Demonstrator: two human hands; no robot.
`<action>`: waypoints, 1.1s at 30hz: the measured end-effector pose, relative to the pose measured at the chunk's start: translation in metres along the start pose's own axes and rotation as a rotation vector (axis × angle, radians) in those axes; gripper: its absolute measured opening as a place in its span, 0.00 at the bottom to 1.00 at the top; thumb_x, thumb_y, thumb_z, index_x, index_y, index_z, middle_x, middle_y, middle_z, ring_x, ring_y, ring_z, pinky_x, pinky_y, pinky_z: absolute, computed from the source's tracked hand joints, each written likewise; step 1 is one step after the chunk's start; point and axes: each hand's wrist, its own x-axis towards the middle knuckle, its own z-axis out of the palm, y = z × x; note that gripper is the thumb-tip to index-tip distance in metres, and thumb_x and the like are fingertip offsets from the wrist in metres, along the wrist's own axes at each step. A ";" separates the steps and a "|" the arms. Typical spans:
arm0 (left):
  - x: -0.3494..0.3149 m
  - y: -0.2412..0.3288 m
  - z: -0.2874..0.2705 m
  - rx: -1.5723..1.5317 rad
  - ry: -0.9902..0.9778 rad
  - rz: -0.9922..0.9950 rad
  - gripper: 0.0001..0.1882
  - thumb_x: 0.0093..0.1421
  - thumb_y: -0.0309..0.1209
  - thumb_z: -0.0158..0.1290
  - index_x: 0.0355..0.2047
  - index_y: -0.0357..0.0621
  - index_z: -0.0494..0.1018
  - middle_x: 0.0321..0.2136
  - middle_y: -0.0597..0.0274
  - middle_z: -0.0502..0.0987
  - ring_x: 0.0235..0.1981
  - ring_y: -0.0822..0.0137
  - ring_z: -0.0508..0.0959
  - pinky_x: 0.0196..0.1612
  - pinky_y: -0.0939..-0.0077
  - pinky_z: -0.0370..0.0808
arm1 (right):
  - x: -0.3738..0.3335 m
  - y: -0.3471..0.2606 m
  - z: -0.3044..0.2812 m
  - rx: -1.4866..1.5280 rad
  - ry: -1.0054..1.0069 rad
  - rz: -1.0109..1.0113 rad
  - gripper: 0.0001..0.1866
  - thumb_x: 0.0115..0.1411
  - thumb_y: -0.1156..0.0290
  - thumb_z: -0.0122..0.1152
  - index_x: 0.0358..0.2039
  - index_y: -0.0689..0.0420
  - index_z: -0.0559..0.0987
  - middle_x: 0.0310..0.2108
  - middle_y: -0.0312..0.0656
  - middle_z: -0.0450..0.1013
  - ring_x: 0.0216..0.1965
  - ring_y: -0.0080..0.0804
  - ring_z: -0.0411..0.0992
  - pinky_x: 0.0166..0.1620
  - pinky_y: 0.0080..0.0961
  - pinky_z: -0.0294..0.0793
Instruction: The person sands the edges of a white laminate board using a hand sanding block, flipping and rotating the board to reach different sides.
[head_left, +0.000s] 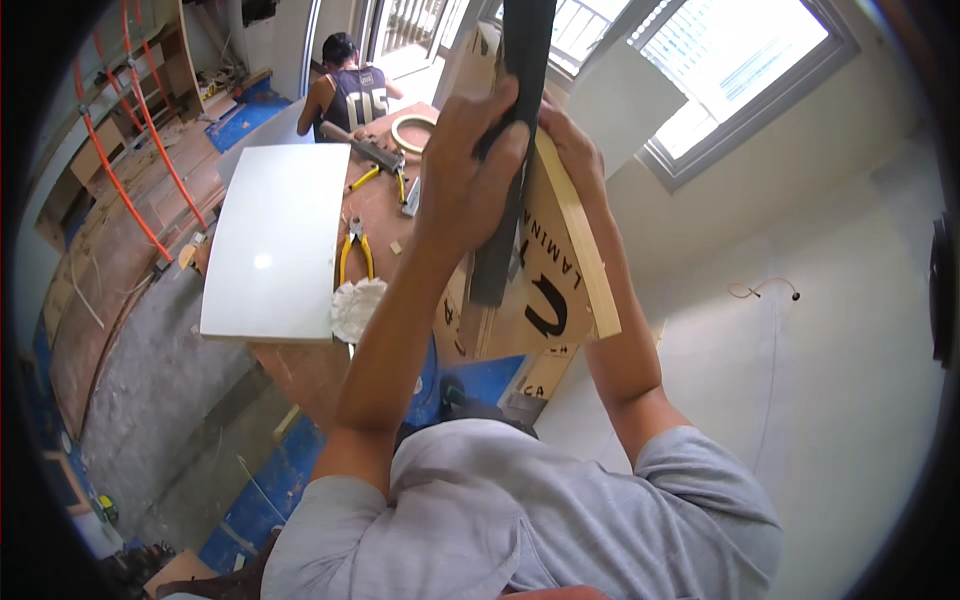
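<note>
- A brown-topped bench [305,372] is standing ahead and to the left, carrying loose tools.
- A smooth white rectangular panel [280,240] is lying on it, its right edge beside the tools.
- A pale tan wooden board with big black printing and a yellowish edge [510,335] is being held up in front of the chest, to the right of the panel.
- A long, straight, dark grey strip [497,255] is running lengthwise over the board; whether they are touching all along is impossible to tell.
- The left hand [468,165] is closing its grip narrowly on the strip, thumb and fingers pressing its side. Handling it well probably means spreading that pressure evenly, so the strip is not twisting or sliding.
- The right hand [575,145] is reaching to the board's upper end and seems to be supporting it; its fingertips are hiding behind the strip, so how tight that grip is I cannot tell. A firm, steady hold here should stop the board tipping, with fingers staying clear of edges.
- Yellow-handled pliers [356,255] are lying beside the panel, near a ruffled white round object [358,308]; both are best left clear of the lifted board.
</note>
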 end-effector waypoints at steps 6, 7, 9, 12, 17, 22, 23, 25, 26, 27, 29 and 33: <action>-0.059 0.001 -0.029 0.025 -0.011 0.056 0.24 0.62 0.27 0.58 0.59 0.34 0.75 0.36 0.51 0.75 0.41 0.57 0.77 0.47 0.66 0.74 | -0.015 -0.010 0.015 -0.146 0.032 -0.048 0.16 0.70 0.67 0.58 0.54 0.55 0.84 0.47 0.34 0.79 0.39 0.18 0.77 0.40 0.18 0.77; -0.045 0.007 -0.029 -0.032 -0.023 -0.024 0.23 0.63 0.26 0.56 0.59 0.34 0.75 0.37 0.54 0.75 0.42 0.61 0.76 0.48 0.68 0.73 | -0.020 -0.013 0.021 -0.157 0.076 0.000 0.15 0.70 0.67 0.58 0.53 0.55 0.84 0.47 0.34 0.79 0.40 0.18 0.77 0.40 0.19 0.77; 0.003 0.019 -0.020 -0.154 -0.050 -0.156 0.23 0.64 0.24 0.52 0.60 0.35 0.74 0.40 0.59 0.75 0.43 0.67 0.74 0.50 0.71 0.70 | -0.015 -0.011 0.017 -0.119 -0.011 -0.025 0.15 0.70 0.67 0.58 0.53 0.55 0.84 0.44 0.34 0.79 0.38 0.19 0.77 0.40 0.20 0.77; 0.006 0.006 -0.009 -0.015 -0.063 0.046 0.23 0.64 0.23 0.52 0.60 0.35 0.74 0.38 0.59 0.74 0.43 0.66 0.74 0.50 0.70 0.71 | -0.008 0.002 0.009 -0.442 -0.043 -0.253 0.14 0.70 0.69 0.57 0.51 0.56 0.85 0.40 0.35 0.79 0.36 0.20 0.77 0.39 0.21 0.77; -0.083 0.017 -0.032 0.013 -0.118 0.092 0.23 0.62 0.26 0.57 0.59 0.37 0.75 0.33 0.51 0.73 0.36 0.58 0.75 0.43 0.68 0.72 | -0.012 -0.011 0.007 -0.314 0.133 -0.030 0.11 0.70 0.72 0.55 0.46 0.57 0.84 0.35 0.36 0.79 0.33 0.20 0.76 0.37 0.22 0.76; -0.009 0.026 -0.020 -0.011 -0.078 0.159 0.24 0.61 0.22 0.58 0.59 0.35 0.75 0.33 0.52 0.73 0.35 0.58 0.74 0.41 0.67 0.72 | -0.026 -0.006 0.016 -0.235 -0.013 -0.176 0.10 0.66 0.65 0.58 0.38 0.56 0.83 0.31 0.33 0.76 0.30 0.18 0.73 0.34 0.22 0.72; -0.002 0.026 -0.014 -0.022 -0.080 0.147 0.24 0.60 0.22 0.58 0.59 0.35 0.75 0.33 0.52 0.73 0.35 0.58 0.74 0.41 0.67 0.72 | -0.028 -0.006 0.018 -0.245 -0.026 -0.188 0.11 0.65 0.62 0.60 0.35 0.55 0.81 0.30 0.33 0.75 0.29 0.18 0.72 0.33 0.23 0.71; -0.008 0.025 -0.010 -0.018 -0.089 0.134 0.24 0.61 0.23 0.58 0.59 0.35 0.75 0.34 0.53 0.74 0.34 0.59 0.74 0.40 0.68 0.72 | -0.028 -0.008 0.017 -0.300 0.009 -0.164 0.11 0.66 0.60 0.59 0.37 0.55 0.81 0.31 0.32 0.74 0.32 0.18 0.72 0.35 0.22 0.72; -0.031 0.026 -0.013 -0.005 -0.095 0.130 0.24 0.61 0.24 0.58 0.59 0.35 0.75 0.34 0.53 0.74 0.34 0.59 0.73 0.40 0.68 0.72 | -0.022 -0.011 0.016 -0.347 0.055 -0.127 0.11 0.69 0.62 0.57 0.41 0.55 0.81 0.34 0.32 0.75 0.35 0.17 0.73 0.38 0.20 0.73; -0.058 0.029 -0.016 0.009 -0.104 0.117 0.24 0.61 0.25 0.58 0.59 0.35 0.75 0.34 0.53 0.74 0.34 0.59 0.73 0.40 0.68 0.72 | -0.017 -0.009 0.007 -0.356 0.069 -0.079 0.11 0.71 0.63 0.56 0.44 0.56 0.81 0.36 0.32 0.76 0.36 0.16 0.74 0.40 0.19 0.74; -0.097 0.027 -0.022 -0.051 -0.127 0.122 0.24 0.62 0.25 0.57 0.60 0.35 0.75 0.34 0.54 0.74 0.33 0.59 0.73 0.39 0.68 0.72 | -0.006 -0.005 -0.006 -0.311 0.127 -0.016 0.12 0.73 0.65 0.55 0.48 0.56 0.82 0.39 0.33 0.78 0.38 0.16 0.75 0.42 0.18 0.76; -0.053 0.037 -0.031 -0.037 -0.122 0.215 0.25 0.62 0.26 0.58 0.61 0.36 0.74 0.34 0.56 0.73 0.33 0.60 0.72 0.38 0.68 0.71 | -0.011 0.003 -0.003 -0.590 0.036 -0.228 0.16 0.70 0.65 0.59 0.54 0.55 0.82 0.44 0.35 0.79 0.41 0.19 0.76 0.46 0.19 0.77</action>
